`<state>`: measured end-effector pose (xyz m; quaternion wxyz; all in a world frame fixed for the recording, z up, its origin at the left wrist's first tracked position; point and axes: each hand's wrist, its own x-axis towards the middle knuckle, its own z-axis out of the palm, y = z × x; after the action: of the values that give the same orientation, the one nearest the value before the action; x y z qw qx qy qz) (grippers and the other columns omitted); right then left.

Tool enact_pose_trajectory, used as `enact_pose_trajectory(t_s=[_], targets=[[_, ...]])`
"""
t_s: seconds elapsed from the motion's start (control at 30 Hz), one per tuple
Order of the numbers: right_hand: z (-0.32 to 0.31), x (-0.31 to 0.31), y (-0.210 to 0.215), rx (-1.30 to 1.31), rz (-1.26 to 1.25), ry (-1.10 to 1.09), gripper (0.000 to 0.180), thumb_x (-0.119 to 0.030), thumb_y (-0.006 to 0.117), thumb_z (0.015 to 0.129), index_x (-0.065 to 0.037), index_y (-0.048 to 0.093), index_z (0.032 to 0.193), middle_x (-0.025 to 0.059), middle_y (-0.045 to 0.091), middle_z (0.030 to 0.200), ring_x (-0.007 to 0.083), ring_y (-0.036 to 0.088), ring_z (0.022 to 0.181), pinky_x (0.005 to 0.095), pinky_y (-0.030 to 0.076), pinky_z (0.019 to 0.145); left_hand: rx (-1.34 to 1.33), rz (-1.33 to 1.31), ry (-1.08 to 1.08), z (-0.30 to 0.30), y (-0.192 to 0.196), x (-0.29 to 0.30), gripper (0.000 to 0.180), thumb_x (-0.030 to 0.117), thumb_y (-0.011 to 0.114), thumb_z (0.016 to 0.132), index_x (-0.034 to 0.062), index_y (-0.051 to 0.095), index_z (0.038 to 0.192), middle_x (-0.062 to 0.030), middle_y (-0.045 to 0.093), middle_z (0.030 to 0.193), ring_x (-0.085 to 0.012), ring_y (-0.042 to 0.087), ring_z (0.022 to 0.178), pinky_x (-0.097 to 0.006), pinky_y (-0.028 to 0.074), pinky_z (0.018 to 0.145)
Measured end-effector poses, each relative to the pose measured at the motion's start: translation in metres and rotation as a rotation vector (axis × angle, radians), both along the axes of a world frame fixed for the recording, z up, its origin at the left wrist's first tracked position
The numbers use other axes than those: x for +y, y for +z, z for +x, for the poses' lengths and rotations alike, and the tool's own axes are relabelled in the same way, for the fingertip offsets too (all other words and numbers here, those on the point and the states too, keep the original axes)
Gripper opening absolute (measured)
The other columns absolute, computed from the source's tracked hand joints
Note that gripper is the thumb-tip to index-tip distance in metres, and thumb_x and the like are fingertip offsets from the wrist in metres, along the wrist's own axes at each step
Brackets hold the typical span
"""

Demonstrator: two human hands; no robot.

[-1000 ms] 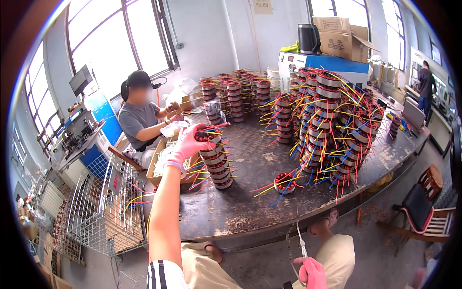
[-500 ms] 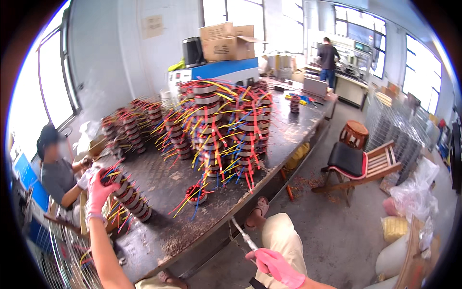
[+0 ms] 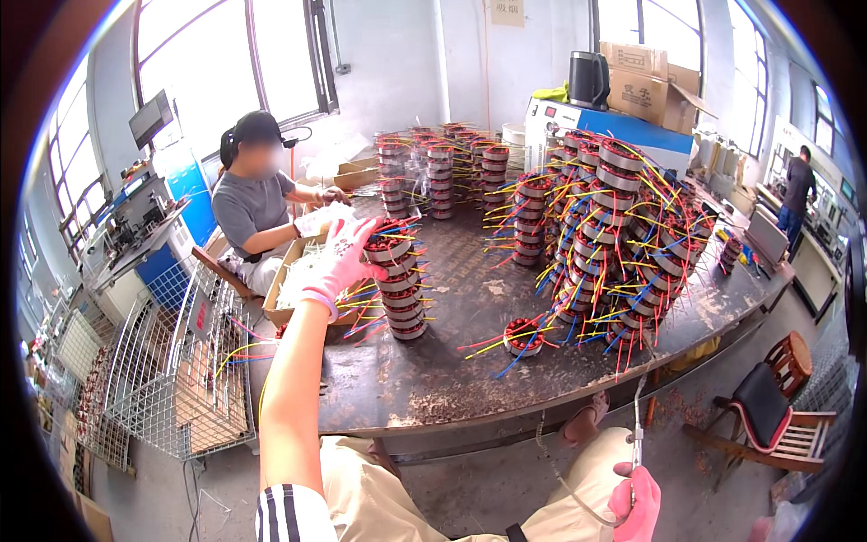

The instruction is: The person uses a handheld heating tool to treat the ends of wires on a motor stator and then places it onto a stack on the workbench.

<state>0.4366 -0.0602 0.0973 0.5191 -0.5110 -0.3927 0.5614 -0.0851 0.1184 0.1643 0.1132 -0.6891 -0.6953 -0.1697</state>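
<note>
My left hand (image 3: 336,268), in a pink glove, reaches forward to the top of a stack of motor stators (image 3: 404,294). Its thumb and fingers are around the edge of the topmost ring, and the stack stands upright on the table. Low on the right, my pink-gloved right hand (image 3: 638,508) is closed around a slim metal rod-shaped tool (image 3: 638,444), with a thin cord or hose looping near it. A single stator (image 3: 524,338) with red, yellow and blue wires lies on the table between the two hands.
Tall stacks of wired stators (image 3: 601,235) crowd the table (image 3: 452,397) at right; more stacks (image 3: 440,181) stand behind. A co-worker (image 3: 262,185) sits at left near an open carton (image 3: 287,280). A wire cage cart (image 3: 194,379) adjoins the left edge. A chair (image 3: 768,411) stands right.
The view has swung left, bringing the co-worker and wire cage further in. My left hand remains at the stack's top; my right hand still holds the rod-shaped tool, now pointing more upright.
</note>
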Motion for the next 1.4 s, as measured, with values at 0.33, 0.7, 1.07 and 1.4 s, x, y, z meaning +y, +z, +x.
enact_pose_trajectory(t_s=[0.33, 0.7, 1.07, 1.4], targets=[[0.035, 0.003, -0.01, 0.069, 0.035, -0.128, 0.033, -0.031, 0.045, 0.099, -0.002, 0.06, 0.096, -0.0056, 0.029, 0.053, 0.0063, 0.024, 0.045, 0.025, 0.017, 0.044, 0.352, -0.118, 0.133, 0.016, 0.013, 0.008, 0.107, 0.041, 0.083, 0.061, 0.0097, 0.027, 0.147, -0.0146, 0.042, 0.14, -0.0316, 0.033, 0.136, -0.05, 0.015, 0.116], [0.094, 0.003, -0.049, 0.286, 0.209, -0.199, 0.043, -0.033, 0.045, 0.101, 0.008, 0.054, 0.106, -0.0081, 0.027, 0.046, 0.0016, 0.021, 0.039, 0.0209, 0.016, 0.039, 0.102, 0.47, 0.096, 0.043, -0.061, -0.051, 0.074, 0.022, 0.076, 0.073, 0.0058, 0.042, 0.137, -0.0172, 0.048, 0.132, -0.033, 0.046, 0.123, -0.046, 0.035, 0.107], [0.106, 0.024, -0.044, 0.299, 0.213, -0.198, 0.044, -0.034, 0.044, 0.101, 0.008, 0.054, 0.109, -0.0087, 0.024, 0.047, 0.0014, 0.018, 0.039, 0.0209, 0.014, 0.04, -1.174, 0.644, 0.337, 0.076, -0.253, 0.01, 0.098, 0.023, 0.079, 0.07, 0.0032, 0.022, 0.148, -0.0228, 0.039, 0.14, -0.0317, 0.046, 0.125, -0.039, 0.04, 0.102], [0.103, 0.038, -0.039, 0.264, 0.187, -0.244, 0.043, -0.035, 0.044, 0.102, 0.007, 0.054, 0.11, -0.009, 0.022, 0.048, 0.0014, 0.017, 0.04, 0.0209, 0.014, 0.04, -0.756, 0.366, 0.905, 0.102, -0.224, 0.045, 0.116, 0.054, 0.085, 0.053, 0.0019, 0.03, 0.141, -0.0202, 0.044, 0.137, -0.0366, 0.042, 0.127, -0.046, 0.037, 0.104]])
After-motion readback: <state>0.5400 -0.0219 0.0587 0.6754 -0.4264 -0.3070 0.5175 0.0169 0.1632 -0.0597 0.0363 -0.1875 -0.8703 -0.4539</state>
